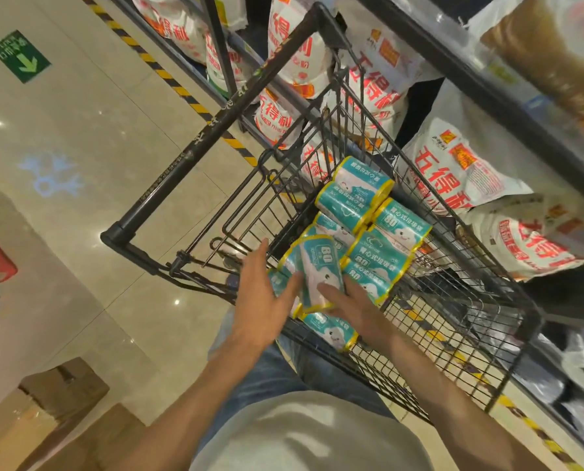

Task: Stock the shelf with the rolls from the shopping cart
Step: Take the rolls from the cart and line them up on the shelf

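Both hands reach into the cart (pixel 460 355). Left hand (pixel 261 300), fingers straight and spread wide, and right hand (pixel 355 305), fingers extended, press one roll (pixel 319 270) between them, above other rolls (pixel 382 239).

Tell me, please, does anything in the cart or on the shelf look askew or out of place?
Nothing looks damaged or spilled. The rolls lie jumbled at differing angles in the cart, and the flour bags on the shelf slump unevenly, some overhanging its edge.
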